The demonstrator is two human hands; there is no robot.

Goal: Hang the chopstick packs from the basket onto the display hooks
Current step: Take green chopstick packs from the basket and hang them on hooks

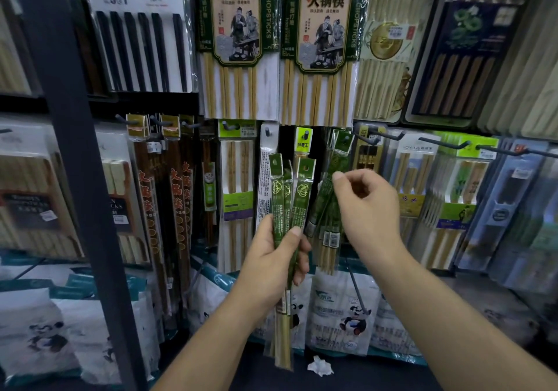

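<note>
My left hand (273,257) grips a bundle of narrow green chopstick packs (290,197), held upright in front of the display, their bamboo ends hanging below my wrist. To the right, several matching green packs (330,185) hang from a display hook (345,140). My right hand (367,206) is raised beside those hanging packs, fingers curled with thumb and forefinger near them; I cannot tell whether it touches one. The basket is out of view.
Hooks with other chopstick packs fill the wall: large bamboo sets (238,43) above, dark red packs (164,197) to the left. A dark shelf post (72,164) stands at the left. Panda-print bags (344,312) lie below. A crumpled white paper (320,366) lies on the shelf.
</note>
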